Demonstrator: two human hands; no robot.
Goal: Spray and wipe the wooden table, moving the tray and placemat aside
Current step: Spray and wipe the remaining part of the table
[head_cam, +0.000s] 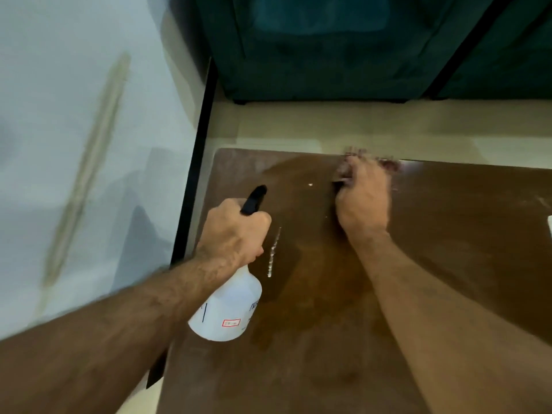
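Observation:
The brown wooden table [448,249] fills the lower right of the view, with a wet patch and a line of droplets [273,255] near its left side. My left hand [233,234] grips the neck of a white spray bottle [230,309] with a black nozzle, held above the table's left edge. My right hand [363,198] presses a dark, blurred cloth [349,165] onto the table near its far edge. The tray and placemat are out of sight.
A white sheet-covered surface [74,144] with a black edge lies to the left. A dark green sofa [328,46] stands beyond the table across beige floor [298,124]. A small white object [549,225] shows at the right border.

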